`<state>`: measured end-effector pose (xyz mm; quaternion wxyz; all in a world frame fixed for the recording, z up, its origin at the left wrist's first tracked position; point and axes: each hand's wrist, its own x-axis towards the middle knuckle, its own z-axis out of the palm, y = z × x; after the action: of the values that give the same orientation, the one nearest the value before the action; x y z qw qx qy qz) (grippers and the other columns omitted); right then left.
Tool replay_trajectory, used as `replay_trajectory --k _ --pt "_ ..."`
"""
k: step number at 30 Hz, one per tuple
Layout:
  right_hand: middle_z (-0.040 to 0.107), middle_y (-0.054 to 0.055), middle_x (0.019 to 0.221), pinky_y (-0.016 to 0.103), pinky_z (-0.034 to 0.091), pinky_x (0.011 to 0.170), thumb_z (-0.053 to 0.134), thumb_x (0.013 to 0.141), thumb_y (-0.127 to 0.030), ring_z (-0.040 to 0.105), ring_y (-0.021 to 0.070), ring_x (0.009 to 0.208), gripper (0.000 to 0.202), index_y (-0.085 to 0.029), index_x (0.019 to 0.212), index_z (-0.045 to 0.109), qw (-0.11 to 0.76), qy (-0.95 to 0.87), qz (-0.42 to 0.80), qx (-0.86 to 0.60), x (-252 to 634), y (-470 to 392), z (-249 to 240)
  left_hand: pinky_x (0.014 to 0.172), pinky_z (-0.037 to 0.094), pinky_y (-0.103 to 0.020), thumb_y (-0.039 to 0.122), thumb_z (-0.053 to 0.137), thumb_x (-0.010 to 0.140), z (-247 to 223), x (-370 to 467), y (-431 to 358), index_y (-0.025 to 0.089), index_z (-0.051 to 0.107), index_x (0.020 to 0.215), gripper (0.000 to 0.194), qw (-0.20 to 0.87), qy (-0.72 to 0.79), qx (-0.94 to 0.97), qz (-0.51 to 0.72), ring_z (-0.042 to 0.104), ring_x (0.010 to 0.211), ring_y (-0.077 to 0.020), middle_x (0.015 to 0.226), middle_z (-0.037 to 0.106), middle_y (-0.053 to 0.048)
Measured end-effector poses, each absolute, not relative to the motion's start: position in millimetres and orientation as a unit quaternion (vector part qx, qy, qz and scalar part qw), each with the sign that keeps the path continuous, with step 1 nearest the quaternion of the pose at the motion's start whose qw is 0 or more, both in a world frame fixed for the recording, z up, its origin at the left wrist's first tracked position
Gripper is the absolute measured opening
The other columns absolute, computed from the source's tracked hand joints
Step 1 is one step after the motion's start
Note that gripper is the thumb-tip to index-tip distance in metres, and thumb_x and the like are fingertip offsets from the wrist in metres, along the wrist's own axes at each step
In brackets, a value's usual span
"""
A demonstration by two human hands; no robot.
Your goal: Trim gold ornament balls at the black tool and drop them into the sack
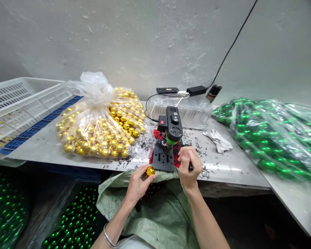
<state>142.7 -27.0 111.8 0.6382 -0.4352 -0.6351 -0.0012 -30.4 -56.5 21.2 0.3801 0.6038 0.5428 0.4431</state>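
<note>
Between the thumb and fingers of my left hand (140,183) is a shiny gold ball ornament (150,171), held just in front of the black base plate (162,158). My right hand (189,167) is wrapped round a black lever handle (190,166) at the right side of a small bench machine. That machine (174,126) has a black head with round vents and a green ring beneath, standing over the plate. Below my hands an olive-green woven sack (166,211) hangs open at the table's edge, its contents mostly in shadow.
A clear bag of gold balls (101,135) sits left of the machine, a bag of green balls (272,131) to the right. White gloves (218,141), clear plastic trays (197,109), a white crate (38,103) and black scraps lie about. More green balls (72,218) are below the table.
</note>
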Motion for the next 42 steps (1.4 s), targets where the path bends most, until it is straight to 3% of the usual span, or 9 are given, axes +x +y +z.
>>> replay_trajectory --k 4,7,12,20,30,39,42 --pt "0.05 -0.001 0.069 0.028 0.04 0.063 0.044 0.094 -0.011 0.052 0.0127 0.066 0.031 -0.021 0.065 0.045 0.637 -0.64 0.0 -0.429 144 -26 111 0.087 0.052 -0.036 0.038 0.073 0.077 15 -31 -58 0.02 0.071 0.109 0.037 0.393 0.545 0.591 0.446 0.066 0.096 -0.0237 0.106 0.073 -0.008" --pt "0.05 -0.001 0.068 0.028 0.04 0.063 0.044 0.094 -0.011 0.052 0.0127 0.066 0.031 -0.021 0.065 0.045 0.635 -0.643 -0.001 -0.427 145 -26 112 0.09 0.052 -0.035 0.039 0.071 0.078 9 -30 -60 0.021 0.068 0.119 0.045 0.451 0.518 0.558 0.465 0.064 0.106 -0.0239 0.119 0.068 -0.009" --pt "0.05 -0.001 0.07 0.028 0.04 0.063 0.045 0.094 -0.011 0.051 0.0122 0.066 0.031 -0.021 0.065 0.045 0.628 -0.647 -0.003 -0.433 144 -27 115 0.075 0.056 -0.032 0.049 0.07 0.077 10 -32 -65 0.017 0.061 0.131 0.063 0.591 0.49 0.449 0.456 0.067 0.092 -0.0226 0.115 0.069 -0.011" --pt "0.051 -0.001 0.07 0.027 0.04 0.062 0.045 0.094 -0.011 0.051 0.0121 0.065 0.03 -0.021 0.065 0.045 0.632 -0.641 -0.004 -0.436 143 -27 113 0.077 0.055 -0.03 0.045 0.076 0.073 21 -33 -73 0.02 0.068 0.125 0.058 0.655 0.469 0.371 0.462 0.065 0.102 -0.0243 0.128 0.065 -0.011" --pt "0.05 -0.001 0.069 0.028 0.04 0.063 0.044 0.095 -0.013 0.052 0.0125 0.066 0.031 -0.021 0.065 0.045 0.635 -0.64 -0.006 -0.432 143 -26 111 0.079 0.051 -0.026 0.033 0.086 0.057 24 -32 -87 0.02 0.078 0.102 0.048 0.682 0.49 0.236 0.489 0.063 0.086 -0.0163 0.104 0.072 -0.006" --pt "0.051 0.0 0.067 0.03 0.042 0.062 0.044 0.096 -0.018 0.053 0.0139 0.066 0.033 -0.021 0.063 0.046 0.633 -0.635 -0.017 -0.441 145 -25 106 0.068 0.056 -0.028 0.05 0.084 0.063 22 -42 -94 0.016 0.071 0.117 0.065 0.692 0.484 0.307 0.438 0.063 0.067 -0.0133 0.085 0.069 -0.004" --pt "0.052 0.0 0.066 0.03 0.041 0.061 0.045 0.096 -0.018 0.053 0.0132 0.064 0.033 -0.021 0.062 0.047 0.638 -0.633 -0.022 -0.438 145 -24 105 0.067 0.056 -0.028 0.051 0.082 0.066 19 -58 -101 0.015 0.072 0.115 0.062 0.672 0.492 0.317 0.454 0.064 0.068 -0.0144 0.086 0.07 -0.005"
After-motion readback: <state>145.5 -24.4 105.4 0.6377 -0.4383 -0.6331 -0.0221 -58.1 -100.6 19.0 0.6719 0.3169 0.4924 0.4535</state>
